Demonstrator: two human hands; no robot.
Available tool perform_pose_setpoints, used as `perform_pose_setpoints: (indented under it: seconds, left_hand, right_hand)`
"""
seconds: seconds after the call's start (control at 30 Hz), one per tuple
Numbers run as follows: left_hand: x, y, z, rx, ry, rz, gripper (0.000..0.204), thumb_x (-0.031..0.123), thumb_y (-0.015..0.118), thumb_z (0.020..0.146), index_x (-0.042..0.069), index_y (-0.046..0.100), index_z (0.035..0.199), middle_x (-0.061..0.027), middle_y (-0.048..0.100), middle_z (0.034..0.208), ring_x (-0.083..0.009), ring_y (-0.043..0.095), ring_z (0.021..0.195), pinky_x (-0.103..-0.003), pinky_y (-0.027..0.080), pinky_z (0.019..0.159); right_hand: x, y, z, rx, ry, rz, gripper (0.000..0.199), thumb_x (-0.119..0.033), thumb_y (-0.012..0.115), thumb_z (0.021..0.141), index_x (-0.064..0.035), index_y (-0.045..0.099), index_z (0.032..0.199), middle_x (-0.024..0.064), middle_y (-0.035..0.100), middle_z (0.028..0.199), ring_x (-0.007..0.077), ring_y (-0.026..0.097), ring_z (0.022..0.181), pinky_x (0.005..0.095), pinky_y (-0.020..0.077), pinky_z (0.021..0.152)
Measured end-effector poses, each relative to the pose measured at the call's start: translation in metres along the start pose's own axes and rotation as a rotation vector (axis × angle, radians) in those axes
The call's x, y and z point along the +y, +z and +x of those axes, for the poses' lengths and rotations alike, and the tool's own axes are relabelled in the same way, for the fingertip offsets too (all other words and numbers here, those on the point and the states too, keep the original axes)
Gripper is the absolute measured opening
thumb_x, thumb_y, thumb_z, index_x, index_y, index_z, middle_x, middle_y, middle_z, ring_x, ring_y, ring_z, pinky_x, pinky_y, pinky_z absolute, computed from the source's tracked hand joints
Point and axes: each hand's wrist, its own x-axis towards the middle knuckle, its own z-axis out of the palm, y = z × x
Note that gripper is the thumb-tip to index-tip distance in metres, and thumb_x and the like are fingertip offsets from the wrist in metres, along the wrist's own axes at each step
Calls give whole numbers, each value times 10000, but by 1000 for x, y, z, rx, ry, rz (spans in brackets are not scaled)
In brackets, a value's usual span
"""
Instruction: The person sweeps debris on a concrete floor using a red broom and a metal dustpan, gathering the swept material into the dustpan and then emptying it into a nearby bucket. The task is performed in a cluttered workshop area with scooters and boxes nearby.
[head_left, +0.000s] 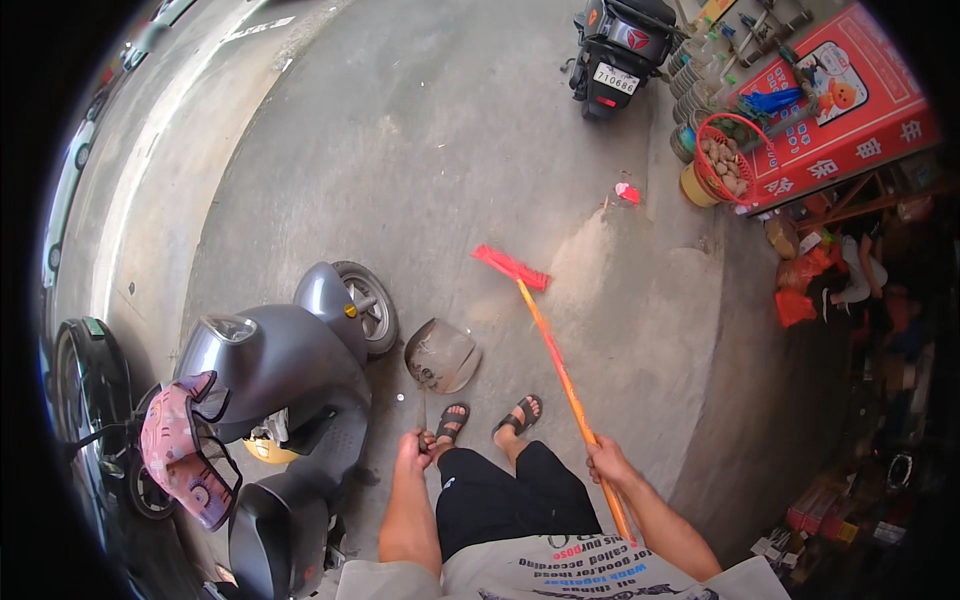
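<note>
Left hand [425, 445] gripped handle of dustpan [450, 352], pan at person's eleven o'clock. Right hand [607, 462], well apart, wrapped round orange stick of broom [560, 365], red brush end at twelve. Gray scooter [300, 345] stood at ten. Red scrap [627, 193] lay near one.

The fingers of our left hand [425, 443] hide the grip of the dustpan [458, 360]; the debris [430, 373] in it, ahead of them, is too small for us to identify. Our right hand [608, 462] covers a stretch of the orange broom handle [559, 365]. Far ahead of its fingers, the red broom head [511, 267] is blurred, and the top edge crops a black scooter [622, 50]. To their right, shadow obscures the upper body of a person [857, 272], and we cannot name the dim goods [820, 513] nearer us.
</note>
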Motion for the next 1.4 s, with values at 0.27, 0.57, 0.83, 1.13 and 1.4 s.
perform_pose_setpoints:
  seconds: [0.27,0.57,0.83,1.13,1.4]
  left_hand:
    - [16,-25,22,34,-63,83,206,186,339,875,54,398,728,-33,420,578,-117,394,446,-243,309,394]
    - [33,-42,19,-16,-102,113,232,211,330,885,59,407,727,-26,428,576,-128,387,437,-238,326,395]
    - [45,-51,21,-19,-112,151,235,206,332,883,60,409,716,-26,423,567,-129,384,432,-252,321,398]
    - [47,-51,20,5,-120,137,194,197,339,880,91,391,726,-20,428,572,-121,396,443,-251,324,408]
    - [40,-44,8,-109,-241,134,201,182,410,892,113,408,704,17,411,546,-94,387,435,-238,317,410]
  right_hand:
    - [57,85,-78,-159,222,154,332,-143,409,887,-90,404,1215,-18,375,606,57,334,440,200,286,374]
    - [57,104,-141,-152,157,292,416,-180,429,909,-100,340,1308,-30,369,604,48,328,442,181,272,376]
    - [42,139,-14,99,-82,-146,323,-153,404,879,-80,417,1192,-3,387,572,79,347,370,241,319,324]
    - [91,129,-117,-309,295,374,317,-172,445,909,-110,402,1217,-32,337,589,40,285,424,188,260,363]
    - [134,107,-164,-189,-1,213,423,-204,487,890,-74,401,1283,-53,443,650,20,410,529,173,335,446]
